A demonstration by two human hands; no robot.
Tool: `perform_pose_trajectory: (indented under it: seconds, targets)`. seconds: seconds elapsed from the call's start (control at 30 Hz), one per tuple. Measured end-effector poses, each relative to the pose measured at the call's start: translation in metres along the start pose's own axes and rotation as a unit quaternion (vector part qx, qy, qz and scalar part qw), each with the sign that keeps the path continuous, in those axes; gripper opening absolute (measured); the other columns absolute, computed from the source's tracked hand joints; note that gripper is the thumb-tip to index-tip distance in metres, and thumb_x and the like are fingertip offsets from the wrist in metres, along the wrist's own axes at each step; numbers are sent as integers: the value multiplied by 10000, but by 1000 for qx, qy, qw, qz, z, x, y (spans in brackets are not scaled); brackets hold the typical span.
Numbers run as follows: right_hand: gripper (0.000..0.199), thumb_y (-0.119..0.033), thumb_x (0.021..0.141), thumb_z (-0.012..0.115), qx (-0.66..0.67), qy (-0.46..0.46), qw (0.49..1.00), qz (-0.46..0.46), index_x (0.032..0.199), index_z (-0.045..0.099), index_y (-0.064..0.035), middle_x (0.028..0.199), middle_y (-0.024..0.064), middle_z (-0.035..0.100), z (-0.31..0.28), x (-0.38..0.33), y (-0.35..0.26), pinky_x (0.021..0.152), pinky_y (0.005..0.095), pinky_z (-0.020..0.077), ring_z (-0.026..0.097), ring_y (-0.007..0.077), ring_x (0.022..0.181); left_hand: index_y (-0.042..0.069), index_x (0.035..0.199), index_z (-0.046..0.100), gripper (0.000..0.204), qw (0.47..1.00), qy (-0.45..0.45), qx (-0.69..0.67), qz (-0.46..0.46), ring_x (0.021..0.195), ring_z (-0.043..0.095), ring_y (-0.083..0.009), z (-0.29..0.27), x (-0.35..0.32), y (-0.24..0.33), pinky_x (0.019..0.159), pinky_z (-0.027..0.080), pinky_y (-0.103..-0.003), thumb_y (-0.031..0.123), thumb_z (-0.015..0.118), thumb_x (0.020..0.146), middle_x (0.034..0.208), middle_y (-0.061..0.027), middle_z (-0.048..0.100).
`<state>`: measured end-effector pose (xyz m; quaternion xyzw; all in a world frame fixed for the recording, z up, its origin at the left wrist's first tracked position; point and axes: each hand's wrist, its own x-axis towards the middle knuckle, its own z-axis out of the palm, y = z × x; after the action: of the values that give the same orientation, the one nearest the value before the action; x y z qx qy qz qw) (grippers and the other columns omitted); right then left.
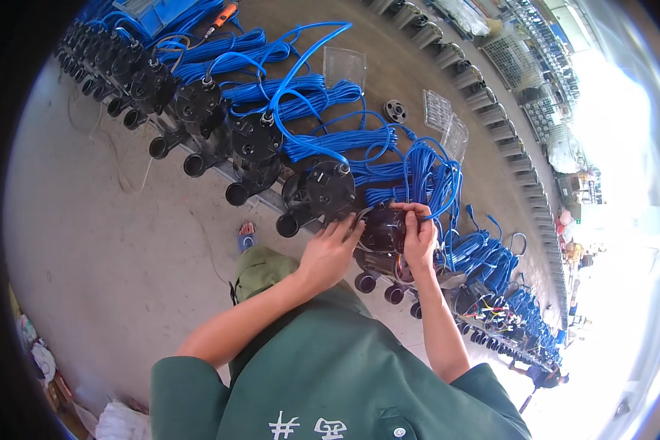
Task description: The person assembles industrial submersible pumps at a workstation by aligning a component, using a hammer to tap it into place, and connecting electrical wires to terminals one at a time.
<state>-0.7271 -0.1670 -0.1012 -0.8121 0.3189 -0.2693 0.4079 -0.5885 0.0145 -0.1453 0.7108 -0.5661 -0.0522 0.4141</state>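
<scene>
Just right of the frame's centre, a black cover (383,230) sits tilted over a pump body with coloured wires showing beneath. The right hand (419,242) holds its right edge — index finger along the top, thumb close by. The left hand (331,249) reaches its cover-side edge, fingers slightly spread; whether they grip, I cannot tell. Blue cable coils (429,172) lie above — black-topped pumps (257,138) line up toward the upper left.

A pale grey floor (125,227) spreads left; white glare (627,213) floods the right.
</scene>
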Motion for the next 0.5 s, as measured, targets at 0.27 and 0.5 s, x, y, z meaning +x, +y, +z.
perform_pose_trajectory:
  seconds: [0.27,0.5]
  targets:
    - [127,-66,990,621,-115,-29,992,-41,1093,691,-41,923,152,728,17,3,-45,757,356,550,718,317,808,-61,1485,428,543,921,-40,-341,-185,1170,635,-441,14,-26,-11,985,526,-428,49,577,975,1308,-281,627]
    - [85,-48,951,646,-89,27,995,-45,1027,650,-10,926,205,702,26,3,-41,724,440,551,688,423,842,-60,1523,358,606,800,38,-552,-230,1179,576,-207,29,20,5,1006,476,-344,156,631,1027,1342,-170,585]
